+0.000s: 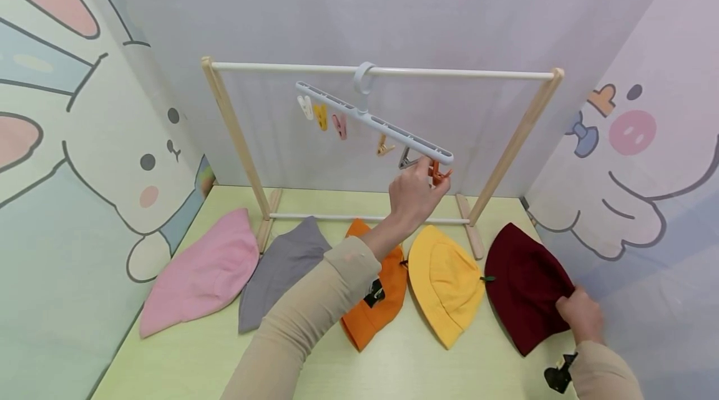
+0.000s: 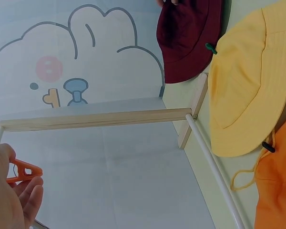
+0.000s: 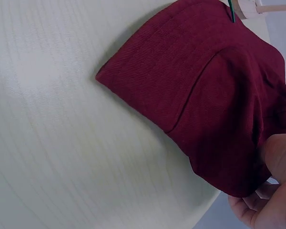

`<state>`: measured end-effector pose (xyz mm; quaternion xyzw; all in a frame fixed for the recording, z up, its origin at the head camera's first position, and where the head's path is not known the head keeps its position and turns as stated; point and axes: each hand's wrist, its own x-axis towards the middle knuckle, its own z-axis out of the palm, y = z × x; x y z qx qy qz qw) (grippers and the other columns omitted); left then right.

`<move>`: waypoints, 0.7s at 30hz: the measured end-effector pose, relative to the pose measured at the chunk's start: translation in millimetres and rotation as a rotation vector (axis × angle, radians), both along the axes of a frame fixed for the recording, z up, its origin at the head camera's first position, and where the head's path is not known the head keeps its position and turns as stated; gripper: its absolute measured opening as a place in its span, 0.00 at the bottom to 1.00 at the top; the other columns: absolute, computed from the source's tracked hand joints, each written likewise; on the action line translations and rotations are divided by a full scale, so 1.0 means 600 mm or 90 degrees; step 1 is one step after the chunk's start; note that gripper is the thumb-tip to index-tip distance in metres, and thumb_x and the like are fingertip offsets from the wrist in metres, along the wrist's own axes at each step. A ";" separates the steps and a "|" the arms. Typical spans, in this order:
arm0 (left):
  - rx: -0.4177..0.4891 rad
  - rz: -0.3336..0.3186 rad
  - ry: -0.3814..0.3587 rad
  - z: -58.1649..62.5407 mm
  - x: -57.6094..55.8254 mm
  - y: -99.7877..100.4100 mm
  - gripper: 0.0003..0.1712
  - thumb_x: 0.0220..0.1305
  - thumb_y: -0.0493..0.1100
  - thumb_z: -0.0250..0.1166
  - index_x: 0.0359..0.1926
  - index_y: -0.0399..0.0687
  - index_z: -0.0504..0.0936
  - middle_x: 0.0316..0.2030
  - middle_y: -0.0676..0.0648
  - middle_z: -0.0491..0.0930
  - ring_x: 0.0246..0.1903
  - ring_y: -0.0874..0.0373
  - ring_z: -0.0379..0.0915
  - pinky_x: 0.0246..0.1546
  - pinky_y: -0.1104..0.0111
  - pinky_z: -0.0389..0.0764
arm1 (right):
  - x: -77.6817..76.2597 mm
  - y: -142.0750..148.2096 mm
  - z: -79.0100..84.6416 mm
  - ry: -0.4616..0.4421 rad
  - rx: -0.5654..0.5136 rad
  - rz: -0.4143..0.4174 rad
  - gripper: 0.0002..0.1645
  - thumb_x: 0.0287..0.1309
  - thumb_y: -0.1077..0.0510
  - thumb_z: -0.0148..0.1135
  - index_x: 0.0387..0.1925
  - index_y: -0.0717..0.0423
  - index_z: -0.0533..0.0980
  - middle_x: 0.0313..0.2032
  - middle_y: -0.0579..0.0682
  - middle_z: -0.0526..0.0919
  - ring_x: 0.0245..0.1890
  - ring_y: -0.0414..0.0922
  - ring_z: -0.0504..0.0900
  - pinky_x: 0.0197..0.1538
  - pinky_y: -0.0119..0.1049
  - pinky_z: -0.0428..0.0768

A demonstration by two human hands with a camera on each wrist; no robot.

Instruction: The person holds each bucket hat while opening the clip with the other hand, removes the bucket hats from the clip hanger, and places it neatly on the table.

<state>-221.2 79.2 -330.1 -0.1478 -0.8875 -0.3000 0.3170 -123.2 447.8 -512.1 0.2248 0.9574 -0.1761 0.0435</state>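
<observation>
My left hand (image 1: pixel 417 191) pinches an orange clothespin (image 1: pixel 437 173) at the right end of a pale blue clip hanger (image 1: pixel 387 128). In the left wrist view the same clothespin (image 2: pixel 27 171) sits between thumb and fingers. A maroon bucket hat (image 1: pixel 522 287) lies at the far right of the table, and my right hand (image 1: pixel 582 314) grips its crown edge. The right wrist view shows the thumb on top of the maroon cloth (image 3: pixel 219 119) and fingers beneath. White, yellow (image 1: pixel 320 117), pink and other clothespins hang along the hanger.
The hanger hooks over the white top bar (image 1: pixel 460 73) of a wood-framed rack (image 1: pixel 513 138). Along the table (image 1: pixel 185 362) lie a pink hat (image 1: pixel 205 275), a grey hat (image 1: pixel 286 269), an orange hat (image 1: pixel 387 294) and a yellow hat (image 1: pixel 449 281). Cartoon-printed panels stand at both sides.
</observation>
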 end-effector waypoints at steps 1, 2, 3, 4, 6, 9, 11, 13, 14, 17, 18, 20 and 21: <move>-0.001 0.001 -0.001 0.000 0.000 0.000 0.13 0.52 0.55 0.57 0.29 0.52 0.72 0.21 0.57 0.75 0.11 0.67 0.60 0.08 0.78 0.56 | 0.001 -0.002 0.000 0.000 -0.002 -0.004 0.30 0.47 0.56 0.42 0.48 0.74 0.56 0.44 0.80 0.63 0.39 0.74 0.64 0.35 0.56 0.66; 0.000 0.001 -0.002 0.000 0.000 0.000 0.13 0.52 0.55 0.57 0.29 0.52 0.72 0.21 0.56 0.75 0.11 0.67 0.60 0.08 0.78 0.56 | 0.002 -0.003 0.000 0.001 -0.003 -0.007 0.30 0.47 0.55 0.42 0.49 0.74 0.56 0.44 0.80 0.62 0.39 0.74 0.64 0.36 0.56 0.66; 0.001 0.000 -0.004 0.000 0.000 0.000 0.13 0.52 0.55 0.57 0.29 0.51 0.72 0.21 0.56 0.75 0.11 0.67 0.60 0.08 0.78 0.56 | 0.003 -0.004 -0.001 0.003 -0.005 -0.008 0.31 0.47 0.55 0.42 0.49 0.74 0.56 0.44 0.80 0.62 0.39 0.74 0.64 0.36 0.57 0.66; 0.002 -0.001 -0.005 0.000 0.000 0.001 0.13 0.52 0.55 0.57 0.29 0.51 0.72 0.21 0.56 0.75 0.11 0.67 0.60 0.08 0.78 0.56 | 0.004 -0.005 -0.001 0.006 -0.005 -0.011 0.31 0.48 0.55 0.42 0.50 0.74 0.55 0.44 0.81 0.62 0.39 0.74 0.64 0.37 0.57 0.66; 0.008 -0.004 -0.006 0.000 0.001 0.001 0.13 0.52 0.55 0.57 0.29 0.51 0.72 0.21 0.56 0.76 0.11 0.66 0.60 0.08 0.78 0.56 | 0.008 -0.007 -0.003 0.008 -0.006 -0.011 0.32 0.48 0.55 0.43 0.50 0.75 0.55 0.44 0.81 0.62 0.39 0.74 0.64 0.38 0.57 0.65; 0.014 -0.006 -0.009 0.000 0.003 0.002 0.13 0.52 0.55 0.57 0.29 0.51 0.71 0.22 0.56 0.77 0.11 0.67 0.60 0.08 0.78 0.56 | 0.011 -0.009 -0.005 0.013 -0.009 -0.014 0.32 0.49 0.55 0.43 0.50 0.76 0.55 0.43 0.82 0.62 0.39 0.74 0.64 0.39 0.58 0.65; 0.015 -0.005 -0.011 0.000 0.003 0.002 0.13 0.52 0.55 0.57 0.29 0.52 0.71 0.23 0.57 0.77 0.12 0.67 0.61 0.09 0.78 0.56 | 0.012 -0.010 -0.006 0.015 -0.010 -0.018 0.32 0.49 0.55 0.42 0.50 0.77 0.55 0.43 0.82 0.62 0.40 0.74 0.63 0.40 0.58 0.64; 0.014 -0.002 -0.011 0.000 0.004 0.002 0.13 0.52 0.55 0.57 0.29 0.52 0.71 0.23 0.57 0.76 0.12 0.67 0.62 0.09 0.79 0.56 | 0.012 -0.011 -0.007 0.018 -0.013 -0.020 0.32 0.49 0.55 0.41 0.50 0.77 0.55 0.43 0.82 0.61 0.40 0.74 0.63 0.40 0.58 0.64; 0.015 -0.002 -0.011 0.000 0.004 0.002 0.13 0.52 0.55 0.57 0.29 0.52 0.71 0.23 0.58 0.76 0.13 0.67 0.63 0.09 0.79 0.57 | 0.012 -0.011 -0.006 0.018 -0.013 -0.020 0.32 0.49 0.55 0.41 0.49 0.78 0.55 0.42 0.82 0.61 0.40 0.74 0.63 0.41 0.58 0.64; 0.016 -0.004 -0.014 0.000 0.004 0.001 0.12 0.52 0.55 0.58 0.30 0.52 0.72 0.24 0.58 0.77 0.14 0.68 0.65 0.09 0.79 0.57 | 0.012 -0.012 -0.007 0.025 -0.007 -0.016 0.31 0.50 0.55 0.40 0.47 0.79 0.56 0.41 0.82 0.61 0.39 0.74 0.63 0.40 0.59 0.64; 0.015 -0.004 -0.013 -0.001 0.003 0.001 0.12 0.52 0.54 0.58 0.30 0.52 0.72 0.24 0.58 0.77 0.14 0.68 0.66 0.09 0.79 0.57 | 0.012 -0.013 -0.008 0.030 -0.003 -0.015 0.30 0.50 0.55 0.40 0.46 0.80 0.57 0.40 0.82 0.61 0.38 0.74 0.63 0.39 0.59 0.64; 0.010 -0.008 -0.014 -0.001 0.003 -0.001 0.13 0.52 0.54 0.58 0.31 0.52 0.73 0.25 0.58 0.78 0.15 0.68 0.66 0.10 0.79 0.57 | 0.010 -0.015 -0.007 0.039 0.006 -0.013 0.29 0.51 0.55 0.39 0.43 0.80 0.59 0.40 0.81 0.62 0.38 0.73 0.64 0.39 0.58 0.64; 0.006 -0.010 -0.013 -0.002 0.002 -0.002 0.13 0.51 0.54 0.59 0.32 0.52 0.73 0.25 0.58 0.78 0.15 0.68 0.66 0.10 0.79 0.57 | 0.009 -0.017 -0.006 0.047 0.011 -0.011 0.28 0.51 0.55 0.39 0.42 0.80 0.59 0.39 0.81 0.62 0.37 0.73 0.64 0.38 0.58 0.64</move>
